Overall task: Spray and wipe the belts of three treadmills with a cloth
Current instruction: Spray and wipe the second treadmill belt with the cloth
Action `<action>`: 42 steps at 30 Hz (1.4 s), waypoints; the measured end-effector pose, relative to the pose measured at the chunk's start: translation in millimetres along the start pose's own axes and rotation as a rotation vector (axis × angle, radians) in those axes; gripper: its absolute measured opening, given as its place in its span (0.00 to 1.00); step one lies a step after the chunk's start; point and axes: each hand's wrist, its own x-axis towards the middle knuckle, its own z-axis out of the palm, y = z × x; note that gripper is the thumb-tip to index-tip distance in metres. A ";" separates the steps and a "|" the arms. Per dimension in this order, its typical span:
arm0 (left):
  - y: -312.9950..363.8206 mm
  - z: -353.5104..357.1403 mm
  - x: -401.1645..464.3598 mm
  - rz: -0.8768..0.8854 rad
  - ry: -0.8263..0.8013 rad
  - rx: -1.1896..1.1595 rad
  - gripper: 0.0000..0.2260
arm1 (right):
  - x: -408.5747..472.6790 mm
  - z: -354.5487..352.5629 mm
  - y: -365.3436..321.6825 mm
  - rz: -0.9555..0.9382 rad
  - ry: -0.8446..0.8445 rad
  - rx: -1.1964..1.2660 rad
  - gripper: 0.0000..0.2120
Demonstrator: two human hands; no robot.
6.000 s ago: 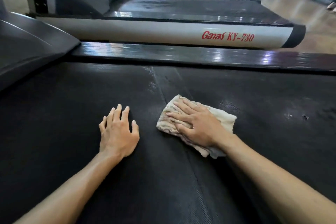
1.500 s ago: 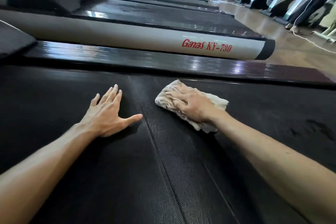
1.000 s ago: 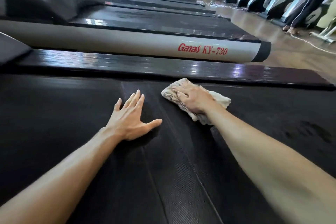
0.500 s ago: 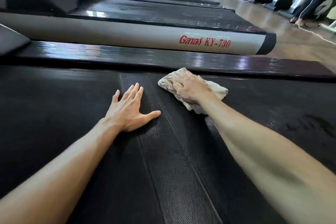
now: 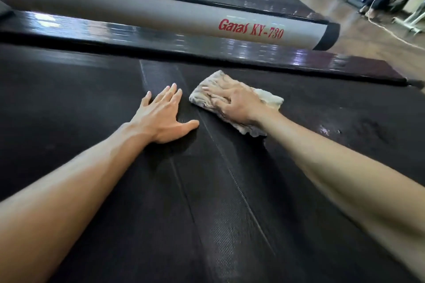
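Near the middle of the frame, my right hand [image 5: 232,104] pressed flat, fingers fairly straight, on the cloth [image 5: 236,104], a crumpled beige rag with frayed, greyed edges lying on the black textured belt [image 5: 207,213]. My left hand [image 5: 161,117] lay just beside it, palm down on the belt, fingers spread and holding nothing. I counted one cloth and two hands. A wet patch [image 5: 358,126] glistened at centre right. Across the upper frame ran a grey side rail [image 5: 161,15] of the next treadmill, lettered "Ganas KY-730" in red, with more belts beyond.
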 end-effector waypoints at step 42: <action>109.6 19.5 -272.0 -0.144 0.135 -0.159 0.33 | -311.9 9.2 -69.6 0.080 0.030 0.071 0.31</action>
